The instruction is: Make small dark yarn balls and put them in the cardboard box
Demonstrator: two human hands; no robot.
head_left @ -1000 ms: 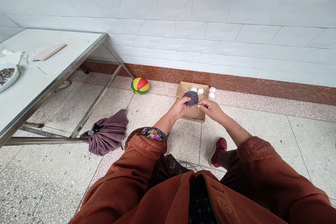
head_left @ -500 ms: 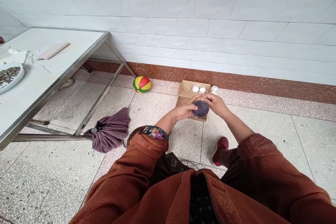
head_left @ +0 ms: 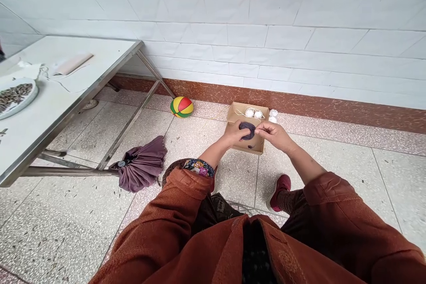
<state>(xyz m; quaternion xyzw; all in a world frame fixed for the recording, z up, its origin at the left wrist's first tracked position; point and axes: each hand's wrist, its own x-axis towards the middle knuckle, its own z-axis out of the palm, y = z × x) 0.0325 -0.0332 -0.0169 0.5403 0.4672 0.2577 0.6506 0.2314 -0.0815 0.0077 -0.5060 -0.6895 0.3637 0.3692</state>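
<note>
A ball of dark purple-grey yarn (head_left: 247, 129) is gripped in my left hand (head_left: 234, 134), its thumb pressed across the front of the ball. Just right of it, my right hand (head_left: 273, 136) has thumb and forefinger pinched together at the ball's edge. A strand between those fingertips is too fine to make out. Below both hands an open cardboard box (head_left: 246, 147) lies on the floor. White yarn balls (head_left: 249, 112) with loose pale strands rest in its far part, and a small dark scrap (head_left: 250, 146) shows near its front.
More white balls (head_left: 273, 115) sit beside the box by the wall. A colourful beach-type ball (head_left: 181, 107) lies near the leg of a white table (head_left: 100, 49). A folded purple umbrella (head_left: 143, 164) leans low at the table frame. A dish (head_left: 20, 102) of dark pieces stands on the table.
The yarn ball has shifted slightly left with my left hand. My right fingers, earlier on top of the ball, now pinch at its right side.
</note>
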